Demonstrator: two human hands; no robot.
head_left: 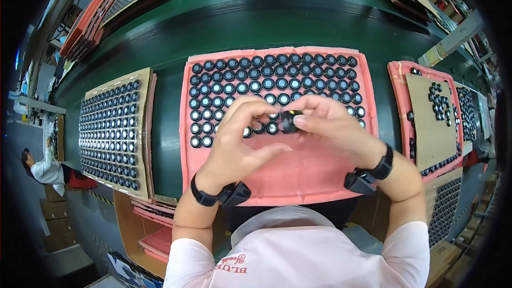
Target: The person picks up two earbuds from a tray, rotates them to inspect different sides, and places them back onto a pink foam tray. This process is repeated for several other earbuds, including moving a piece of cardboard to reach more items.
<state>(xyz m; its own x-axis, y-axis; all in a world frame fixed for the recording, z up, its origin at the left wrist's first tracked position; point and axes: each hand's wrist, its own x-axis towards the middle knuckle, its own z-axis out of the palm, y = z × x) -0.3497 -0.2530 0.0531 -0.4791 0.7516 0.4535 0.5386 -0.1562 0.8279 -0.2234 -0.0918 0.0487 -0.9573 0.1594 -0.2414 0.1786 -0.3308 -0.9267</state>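
Note:
Over the pink tray (277, 173) my right hand (333, 125) pinches a small black round part (289, 121) between thumb and fingers. A yellow spot shows on its top; its finer detail is blurred. My left hand (232, 136) is beside it, its fingers bent toward the part and its thumb held apart below. Whether the left fingertips touch the part, I cannot tell. Beneath both hands, rows of black round pieces with pale grey centres (281, 70) stand in the tray; my hands hide some of them.
A cardboard-backed tray of similar pieces (109, 133) lies to the left. At right, a pink tray (397, 82) carries a cardboard sheet (429, 138) with loose pieces. The green bench (240, 21) runs behind, with stacked trays (90, 24) far left. Another person (45, 170) is at far left.

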